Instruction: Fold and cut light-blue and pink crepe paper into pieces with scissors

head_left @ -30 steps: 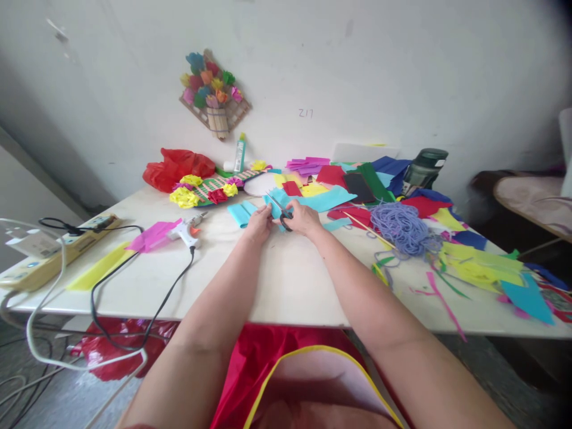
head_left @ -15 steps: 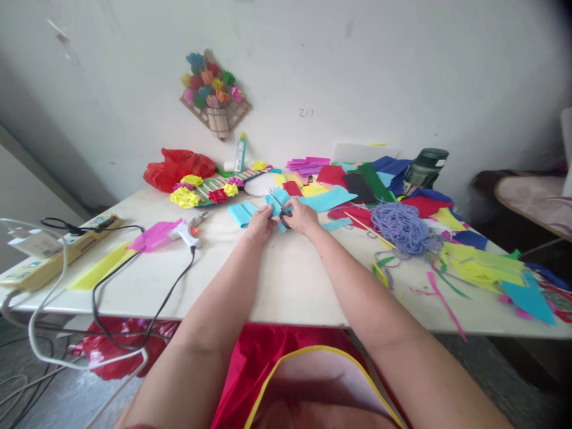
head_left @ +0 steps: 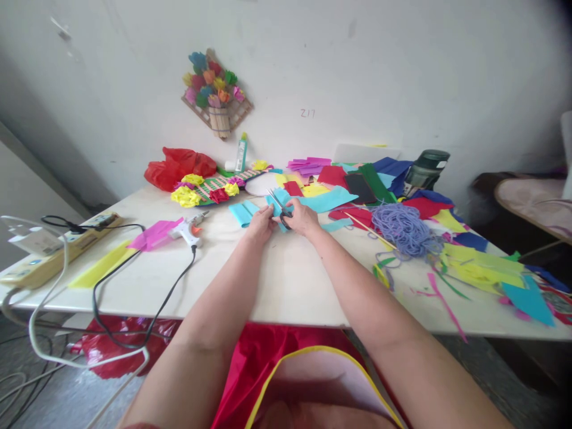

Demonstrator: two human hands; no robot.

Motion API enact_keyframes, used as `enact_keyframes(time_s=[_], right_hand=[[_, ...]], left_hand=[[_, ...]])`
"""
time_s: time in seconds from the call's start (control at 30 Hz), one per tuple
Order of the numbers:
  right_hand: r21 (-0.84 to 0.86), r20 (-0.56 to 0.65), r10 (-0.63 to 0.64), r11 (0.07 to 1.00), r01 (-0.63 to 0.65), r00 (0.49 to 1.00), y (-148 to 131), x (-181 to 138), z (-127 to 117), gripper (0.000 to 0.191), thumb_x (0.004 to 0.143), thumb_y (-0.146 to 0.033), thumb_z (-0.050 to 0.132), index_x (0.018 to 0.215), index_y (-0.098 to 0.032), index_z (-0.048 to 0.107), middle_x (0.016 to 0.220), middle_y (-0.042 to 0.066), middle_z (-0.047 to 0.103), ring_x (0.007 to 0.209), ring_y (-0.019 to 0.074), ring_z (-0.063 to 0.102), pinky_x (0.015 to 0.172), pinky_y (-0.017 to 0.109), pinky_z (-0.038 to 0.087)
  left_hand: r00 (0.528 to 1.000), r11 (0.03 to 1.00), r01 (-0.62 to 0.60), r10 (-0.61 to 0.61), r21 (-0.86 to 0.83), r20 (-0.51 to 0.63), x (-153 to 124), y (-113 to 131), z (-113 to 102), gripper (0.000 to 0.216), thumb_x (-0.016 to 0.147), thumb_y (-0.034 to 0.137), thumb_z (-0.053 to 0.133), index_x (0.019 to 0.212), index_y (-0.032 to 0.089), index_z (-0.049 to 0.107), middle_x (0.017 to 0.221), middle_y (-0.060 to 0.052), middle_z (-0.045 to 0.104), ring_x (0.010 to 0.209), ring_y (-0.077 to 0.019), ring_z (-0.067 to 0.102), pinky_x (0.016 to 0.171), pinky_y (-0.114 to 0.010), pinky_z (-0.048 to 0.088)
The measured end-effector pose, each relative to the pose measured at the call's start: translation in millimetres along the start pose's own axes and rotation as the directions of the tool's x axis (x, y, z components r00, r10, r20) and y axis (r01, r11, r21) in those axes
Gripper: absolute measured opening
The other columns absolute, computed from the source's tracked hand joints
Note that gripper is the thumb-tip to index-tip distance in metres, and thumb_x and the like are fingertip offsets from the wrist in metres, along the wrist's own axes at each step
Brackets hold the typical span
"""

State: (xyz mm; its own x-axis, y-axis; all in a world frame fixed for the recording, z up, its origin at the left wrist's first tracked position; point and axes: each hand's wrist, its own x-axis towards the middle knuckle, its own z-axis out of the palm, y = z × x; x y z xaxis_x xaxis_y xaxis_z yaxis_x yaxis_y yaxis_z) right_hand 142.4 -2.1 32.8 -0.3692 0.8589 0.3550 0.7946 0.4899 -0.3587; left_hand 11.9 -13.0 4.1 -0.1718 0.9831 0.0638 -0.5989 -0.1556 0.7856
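Note:
My right hand (head_left: 304, 217) grips a pair of black-handled scissors (head_left: 279, 210) whose blades point up and to the left. My left hand (head_left: 260, 224) pinches the near edge of a light blue paper piece (head_left: 273, 201) right beside the blades. Both hands meet at the middle of the white table (head_left: 286, 280). More light blue paper (head_left: 328, 198) stretches to the right behind my right hand, and a folded blue piece (head_left: 242, 213) lies just to the left.
A white glue gun (head_left: 186, 231) with a black cord, pink paper (head_left: 154, 235) and a power strip (head_left: 53, 250) lie at the left. Purple yarn (head_left: 402, 226), coloured paper scraps, a dark green jar (head_left: 424, 170) crowd the right. Paper flowers (head_left: 196, 189) and a red bag (head_left: 179, 164) sit at the back.
My hands stay together on the blue paper and scissors, with only slight shifts of the fingers and blades. Nothing else on the table has moved.

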Motion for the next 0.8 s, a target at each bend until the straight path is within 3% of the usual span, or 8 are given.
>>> enact_keyframes(time_s=[0.4,0.5,0.63,0.7,0.8], right_hand=[[0.013,-0.017,0.055,0.998,-0.055,0.998,-4,1,-5,0.049,0.073,-0.055,0.052,0.110,-0.022,0.046,0.086,0.005,0.067,0.087,0.0246,0.061,0.068,0.031,0.041],[0.010,-0.097,0.187,0.982,-0.187,0.978,-1,1,-5,0.050,0.076,-0.056,0.048,0.111,-0.021,0.046,0.090,0.009,0.066,0.088,0.0260,0.061,0.069,0.033,0.042],[0.060,-0.203,0.410,0.912,-0.407,0.889,15,2,-6,0.052,0.076,-0.056,0.046,0.113,-0.019,0.046,0.092,0.013,0.066,0.087,0.0279,0.061,0.068,0.036,0.043],[0.060,-0.215,0.463,0.885,-0.461,0.860,25,3,-8,0.050,0.075,-0.055,0.048,0.109,-0.019,0.050,0.091,0.014,0.066,0.087,0.0286,0.061,0.068,0.036,0.043],[0.003,-0.204,0.464,0.881,-0.473,0.862,39,3,-11,0.044,0.072,-0.052,0.052,0.100,-0.018,0.058,0.091,0.015,0.066,0.088,0.0296,0.061,0.068,0.037,0.044]], left_hand=[[0.999,0.998,0.031,-0.030,0.052,-0.013,-8,2,7,0.008,0.079,0.017,0.056,0.074,0.012,0.058,0.058,-0.002,0.063,0.059,-0.0129,0.062,0.066,-0.027,0.052],[0.999,0.998,0.030,-0.029,0.046,-0.021,-8,2,6,0.007,0.079,0.018,0.055,0.077,0.011,0.059,0.063,-0.004,0.065,0.066,-0.0147,0.064,0.070,-0.030,0.053],[0.998,0.999,0.009,-0.007,0.041,-0.059,-5,3,4,0.010,0.080,0.018,0.054,0.084,0.010,0.059,0.070,-0.006,0.067,0.071,-0.0156,0.065,0.075,-0.032,0.052],[0.996,0.999,0.000,0.004,0.043,-0.088,-4,4,3,0.011,0.080,0.019,0.055,0.085,0.011,0.059,0.070,-0.005,0.067,0.071,-0.0153,0.065,0.075,-0.032,0.053],[0.994,0.999,-0.020,0.025,0.040,-0.111,-2,5,1,0.010,0.079,0.020,0.056,0.084,0.012,0.059,0.068,-0.004,0.066,0.069,-0.0145,0.064,0.073,-0.031,0.053]])
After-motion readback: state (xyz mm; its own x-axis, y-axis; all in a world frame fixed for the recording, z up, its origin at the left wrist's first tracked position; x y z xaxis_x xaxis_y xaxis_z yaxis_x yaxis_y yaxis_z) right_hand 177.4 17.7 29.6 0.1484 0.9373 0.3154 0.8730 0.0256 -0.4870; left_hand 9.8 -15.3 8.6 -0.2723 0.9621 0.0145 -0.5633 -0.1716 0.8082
